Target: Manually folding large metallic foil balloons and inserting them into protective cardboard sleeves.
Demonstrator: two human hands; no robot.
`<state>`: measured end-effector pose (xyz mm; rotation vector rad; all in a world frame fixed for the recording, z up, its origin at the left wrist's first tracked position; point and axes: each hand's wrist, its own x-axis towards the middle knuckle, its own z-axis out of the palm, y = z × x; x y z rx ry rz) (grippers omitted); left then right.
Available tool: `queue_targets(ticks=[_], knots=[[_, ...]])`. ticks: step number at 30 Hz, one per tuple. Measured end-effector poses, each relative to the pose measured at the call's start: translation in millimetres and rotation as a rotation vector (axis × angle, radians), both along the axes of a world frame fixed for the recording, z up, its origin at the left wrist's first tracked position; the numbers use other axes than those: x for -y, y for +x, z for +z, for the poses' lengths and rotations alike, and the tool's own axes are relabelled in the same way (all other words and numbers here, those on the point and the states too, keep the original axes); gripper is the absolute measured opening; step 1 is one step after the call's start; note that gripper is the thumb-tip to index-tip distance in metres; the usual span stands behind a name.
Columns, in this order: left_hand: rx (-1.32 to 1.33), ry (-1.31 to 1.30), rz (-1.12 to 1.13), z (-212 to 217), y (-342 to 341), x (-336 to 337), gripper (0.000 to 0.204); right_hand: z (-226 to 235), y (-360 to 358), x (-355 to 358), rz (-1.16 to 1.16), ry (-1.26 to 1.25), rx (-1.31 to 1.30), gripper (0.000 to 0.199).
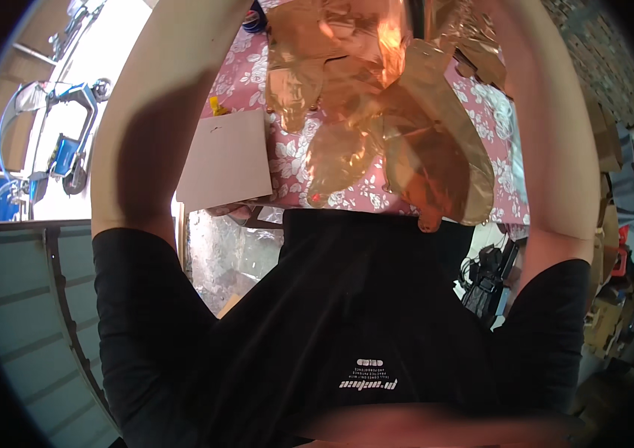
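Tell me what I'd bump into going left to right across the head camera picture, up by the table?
Blue scooter parked outside → plain beige cardboard sheet → shiny copper-coloured foil pieces → pink flowered tablecloth's right edge → stacked cardboard boxes.

The copper-coloured foil shapes looked thin, glossy and crinkled, catching bright glints of light. The desk wore a smooth pink cloth printed with white flowers. A flat sheet of card was matt and pale. The person's black shirt was soft, matt fabric.
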<state>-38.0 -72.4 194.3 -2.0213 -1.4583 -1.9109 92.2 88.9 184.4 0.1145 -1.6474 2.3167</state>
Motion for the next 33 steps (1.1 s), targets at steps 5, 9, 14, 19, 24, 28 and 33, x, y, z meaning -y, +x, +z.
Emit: queue_targets(ticks=[5, 9, 14, 19, 24, 28, 33], knots=[[0.072, 0.081, 0.14, -4, 39, 2, 0.016, -52, 50, 46, -0.413, 0.392, 0.044, 0.054], [0.109, -0.161, 0.354, -2, 74, -4, 0.016, -136, 91, 68, -0.576, 0.649, 0.361, 0.029], [0.246, -0.042, 0.182, -15, 34, -31, 0.015, -214, 140, 70, -0.289, 0.167, 0.412, 0.019], [0.224, -0.329, 0.068, -38, 25, -34, 0.011, -218, 209, 89, -0.276, 0.194, 0.728, 0.021], [0.399, -0.58, 0.04, -100, 31, -68, 0.009, -242, 260, 116, -0.53, -0.03, 0.641, 0.031], [0.302, -0.897, -0.022, -152, 10, -91, 0.012, -250, 274, 124, -0.782, -0.001, 0.7, 0.044], [0.409, -0.882, -0.086, -229, -5, -119, 0.015, -274, 284, 120, -0.792, -0.025, 0.69, 0.038]])
